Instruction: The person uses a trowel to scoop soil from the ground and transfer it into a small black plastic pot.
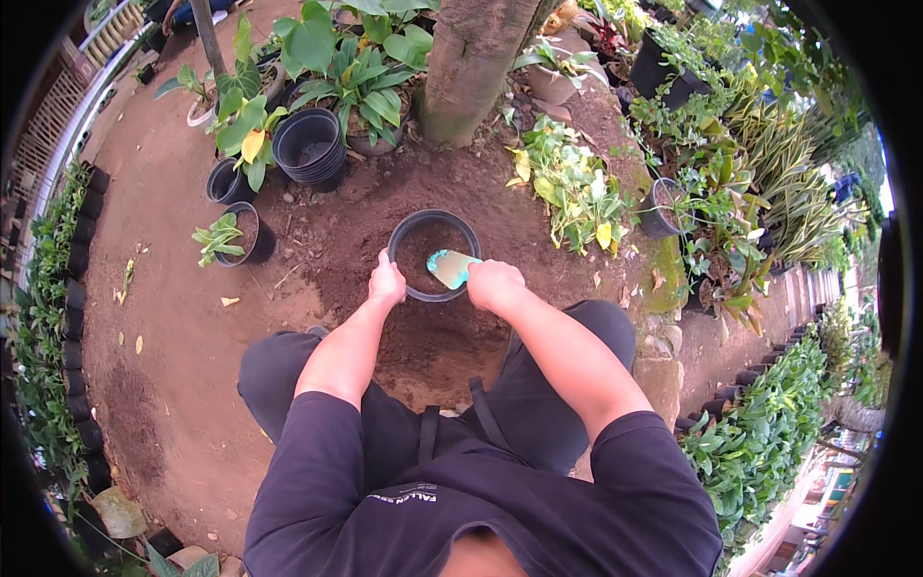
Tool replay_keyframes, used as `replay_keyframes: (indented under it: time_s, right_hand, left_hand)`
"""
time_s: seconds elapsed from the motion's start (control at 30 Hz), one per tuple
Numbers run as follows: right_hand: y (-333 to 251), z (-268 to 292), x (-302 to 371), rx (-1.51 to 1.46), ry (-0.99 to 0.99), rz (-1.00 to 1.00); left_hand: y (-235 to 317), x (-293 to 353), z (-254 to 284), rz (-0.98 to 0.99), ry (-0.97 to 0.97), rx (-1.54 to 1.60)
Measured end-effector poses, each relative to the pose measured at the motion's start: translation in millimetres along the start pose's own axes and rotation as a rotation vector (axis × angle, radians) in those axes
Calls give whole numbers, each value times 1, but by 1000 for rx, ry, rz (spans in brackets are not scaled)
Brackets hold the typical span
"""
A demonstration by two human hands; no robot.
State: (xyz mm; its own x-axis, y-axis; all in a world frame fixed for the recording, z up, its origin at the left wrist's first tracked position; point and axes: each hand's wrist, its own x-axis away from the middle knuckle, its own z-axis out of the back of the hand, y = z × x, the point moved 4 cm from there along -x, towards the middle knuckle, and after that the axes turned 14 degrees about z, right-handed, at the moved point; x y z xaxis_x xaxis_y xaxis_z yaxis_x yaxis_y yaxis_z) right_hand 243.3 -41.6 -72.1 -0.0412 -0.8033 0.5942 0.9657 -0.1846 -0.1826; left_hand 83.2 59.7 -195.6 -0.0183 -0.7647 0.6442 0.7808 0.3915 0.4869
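Both hands hold firm: the left hand [386,282] clasps the black pot [433,294] at eight o'clock, likely steadying it, the right hand [495,286], at four, wraps the turquoise scoop's [452,269] handle end.

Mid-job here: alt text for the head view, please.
The person's right grip holds a teal-edged scoop at the mouth of a round black pot, the left grip at its rim. Loose brown soil surrounds the pot; stacked black pots stand ahead, left of a tree trunk.
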Motion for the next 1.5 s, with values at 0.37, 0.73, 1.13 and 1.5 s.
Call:
replay_keyframes:
  time_s: [0.37,0.73,1.13,1.5]
  right_hand:
    - [19,-21,9,-717,-78,-16]
    - [-11,-18,8,-843,-134,-10]
    - [-49,-49,-8,-299,-42,138]
    - [-53,-23,-1,-260,-204,89]
  left_hand:
    - [-15,23,-35,270,-73,376]
    - [10,2,10,-52,261,-297]
    - [-5,1,-9,66,122,-115]
    - [-6,-5,-7,107,53,-50]
